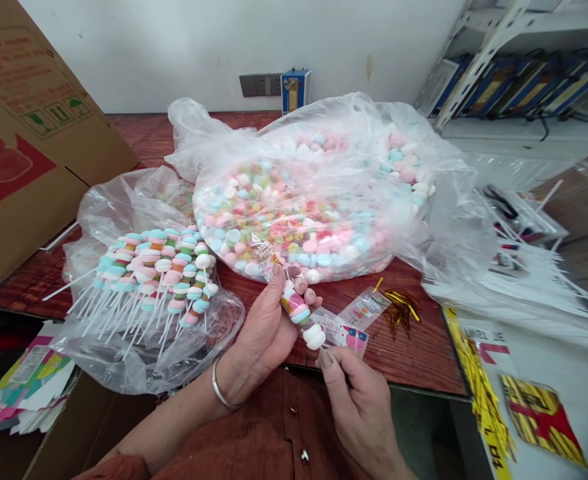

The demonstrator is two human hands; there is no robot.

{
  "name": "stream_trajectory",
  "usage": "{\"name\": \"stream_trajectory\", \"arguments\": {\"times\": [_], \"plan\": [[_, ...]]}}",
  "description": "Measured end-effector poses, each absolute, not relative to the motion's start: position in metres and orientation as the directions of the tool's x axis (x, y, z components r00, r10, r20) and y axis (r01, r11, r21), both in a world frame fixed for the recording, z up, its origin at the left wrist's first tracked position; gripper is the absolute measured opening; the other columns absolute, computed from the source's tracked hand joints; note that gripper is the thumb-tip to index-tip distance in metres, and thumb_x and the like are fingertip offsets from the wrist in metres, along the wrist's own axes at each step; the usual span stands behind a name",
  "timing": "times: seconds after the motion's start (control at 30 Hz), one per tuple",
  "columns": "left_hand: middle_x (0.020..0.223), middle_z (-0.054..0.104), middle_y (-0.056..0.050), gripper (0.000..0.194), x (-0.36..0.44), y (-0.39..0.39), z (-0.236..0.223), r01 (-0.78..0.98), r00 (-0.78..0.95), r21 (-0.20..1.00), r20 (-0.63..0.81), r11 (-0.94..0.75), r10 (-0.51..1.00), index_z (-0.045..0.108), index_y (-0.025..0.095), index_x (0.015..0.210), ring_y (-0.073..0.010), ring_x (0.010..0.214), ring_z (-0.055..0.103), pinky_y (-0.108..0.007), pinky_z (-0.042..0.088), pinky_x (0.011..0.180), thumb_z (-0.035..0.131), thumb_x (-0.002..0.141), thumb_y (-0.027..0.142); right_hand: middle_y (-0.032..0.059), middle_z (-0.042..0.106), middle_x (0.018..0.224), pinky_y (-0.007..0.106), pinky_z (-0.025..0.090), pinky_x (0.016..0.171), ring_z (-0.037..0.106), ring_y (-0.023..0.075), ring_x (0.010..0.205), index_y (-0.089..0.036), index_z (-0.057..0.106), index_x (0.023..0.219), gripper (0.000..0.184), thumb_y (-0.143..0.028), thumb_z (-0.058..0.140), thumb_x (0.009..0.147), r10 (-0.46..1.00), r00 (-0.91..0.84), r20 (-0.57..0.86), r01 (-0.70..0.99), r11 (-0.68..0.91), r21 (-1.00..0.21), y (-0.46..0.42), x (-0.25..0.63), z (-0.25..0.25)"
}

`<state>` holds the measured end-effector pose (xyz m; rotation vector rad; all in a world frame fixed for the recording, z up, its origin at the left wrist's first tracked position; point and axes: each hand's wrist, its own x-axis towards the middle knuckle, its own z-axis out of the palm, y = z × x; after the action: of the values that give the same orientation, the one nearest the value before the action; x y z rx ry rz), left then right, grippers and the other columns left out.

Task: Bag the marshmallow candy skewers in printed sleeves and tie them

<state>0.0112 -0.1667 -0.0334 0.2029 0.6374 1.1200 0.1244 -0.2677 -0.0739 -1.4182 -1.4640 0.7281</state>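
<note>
My left hand [269, 320] is wrapped round a small printed clear wrapper [267, 257] that covers part of a marshmallow skewer [299, 310]. White marshmallows at the skewer's lower end stick out of the wrapper. Thumb and finger of my right hand [357, 400] pinch the stick just below those marshmallows. Flat printed wrappers [365, 308] lie on the table beside my hands, with gold twist ties [401, 310] to their right. On the left, many finished marshmallow skewers [159, 267] are piled on a clear plastic bag [199, 360], sticks towards me.
A large clear bag of loose marshmallows and gummies [294, 213] fills the table's middle. A cardboard box [39, 120] stands at left. White sticks [514, 300] and yellow tie packs [544, 417] lie at right. A blue box [295, 91] is by the wall.
</note>
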Motion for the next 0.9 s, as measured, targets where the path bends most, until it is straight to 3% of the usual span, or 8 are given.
{"name": "stream_trajectory", "arguments": {"times": [0.07, 0.13, 0.23, 0.33, 0.4, 0.53, 0.77, 0.9], "plan": [[0.071, 0.054, 0.002, 0.021, 0.012, -0.167, -0.033, -0.772, 0.295, 0.456, -0.358, 0.442, 0.886, 0.058, 0.017, 0.089, -0.0109, 0.063, 0.055, -0.031, 0.056, 0.078, 0.058, 0.095, 0.037, -0.0055, 0.043, 0.052, 0.021, 0.030, 0.042, 0.038, 0.0091, 0.044, -0.019, 0.057, 0.072, 0.040, -0.042, 0.043, 0.102, 0.993, 0.096, -0.063, 0.119, -0.075, -0.990, -0.268, 0.123, -0.074], [0.069, 0.053, 0.002, 0.022, 0.014, -0.168, -0.033, -0.766, 0.303, 0.456, -0.365, 0.453, 0.880, 0.058, 0.016, 0.089, -0.0108, 0.063, 0.055, -0.031, 0.055, 0.078, 0.056, 0.097, 0.037, -0.0065, 0.039, 0.049, 0.021, 0.028, 0.038, 0.034, 0.0090, 0.041, -0.019, 0.057, 0.072, 0.045, -0.047, 0.040, 0.102, 0.986, 0.058, -0.156, 0.008, -0.157, -0.988, -0.267, 0.122, -0.076], [0.068, 0.052, 0.002, 0.023, 0.017, -0.169, -0.032, -0.759, 0.311, 0.453, -0.379, 0.468, 0.872, 0.057, 0.016, 0.087, -0.0110, 0.063, 0.054, -0.030, 0.054, 0.077, 0.054, 0.097, 0.037, 0.0003, 0.059, 0.060, 0.023, 0.041, 0.051, 0.053, 0.0122, 0.052, -0.017, 0.065, 0.077, 0.032, -0.034, 0.050, 0.100, 0.985, 0.117, 0.131, 0.309, 0.089, -0.947, -0.264, 0.122, -0.082], [0.069, 0.053, 0.002, 0.023, 0.019, -0.171, -0.032, -0.761, 0.321, 0.446, -0.374, 0.472, 0.870, 0.055, 0.017, 0.085, -0.0115, 0.063, 0.054, -0.030, 0.054, 0.075, 0.056, 0.096, 0.037, 0.0038, 0.070, 0.073, 0.025, 0.047, 0.066, 0.063, 0.0159, 0.065, -0.016, 0.072, 0.097, 0.014, -0.020, 0.059, 0.095, 0.874, 0.084, 0.479, 0.645, 0.318, -0.694, -0.260, 0.123, -0.085], [0.070, 0.053, 0.002, 0.023, 0.019, -0.171, -0.033, -0.766, 0.320, 0.439, -0.373, 0.469, 0.871, 0.055, 0.017, 0.085, -0.0118, 0.064, 0.054, -0.029, 0.053, 0.073, 0.058, 0.095, 0.038, 0.0029, 0.069, 0.074, 0.024, 0.048, 0.065, 0.064, 0.0150, 0.065, -0.016, 0.070, 0.103, 0.015, -0.018, 0.057, 0.096, 0.872, 0.091, 0.481, 0.643, 0.317, -0.697, -0.258, 0.124, -0.084], [0.072, 0.056, 0.000, 0.023, 0.018, -0.169, -0.033, -0.778, 0.302, 0.430, -0.383, 0.457, 0.873, 0.057, 0.017, 0.087, -0.0129, 0.068, 0.057, -0.026, 0.051, 0.071, 0.060, 0.094, 0.038, 0.0001, 0.063, 0.070, 0.020, 0.046, 0.056, 0.061, 0.0118, 0.059, -0.017, 0.064, 0.088, 0.019, -0.019, 0.049, 0.100, 0.932, 0.111, 0.346, 0.512, 0.245, -0.823, -0.255, 0.126, -0.081], [0.074, 0.059, -0.002, 0.026, 0.023, -0.165, -0.025, -0.772, 0.230, 0.437, -0.486, 0.462, 0.843, 0.058, 0.015, 0.084, -0.0127, 0.064, 0.058, -0.030, 0.054, 0.072, 0.054, 0.097, 0.038, 0.0025, 0.062, 0.063, 0.030, 0.042, 0.061, 0.055, 0.0161, 0.057, -0.012, 0.064, 0.099, 0.010, -0.008, 0.058, 0.092, 0.669, -0.063, 0.741, 0.823, 0.454, -0.340, -0.252, 0.126, -0.085], [0.076, 0.060, -0.002, 0.026, 0.026, -0.168, -0.025, -0.771, 0.217, 0.451, -0.478, 0.450, 0.851, 0.058, 0.015, 0.084, -0.0115, 0.064, 0.057, -0.029, 0.054, 0.073, 0.055, 0.097, 0.037, 0.0029, 0.064, 0.063, 0.032, 0.042, 0.064, 0.055, 0.0163, 0.058, -0.012, 0.065, 0.103, 0.016, -0.005, 0.062, 0.089, 0.617, -0.114, 0.779, 0.846, 0.471, -0.250, -0.251, 0.125, -0.087]]}}
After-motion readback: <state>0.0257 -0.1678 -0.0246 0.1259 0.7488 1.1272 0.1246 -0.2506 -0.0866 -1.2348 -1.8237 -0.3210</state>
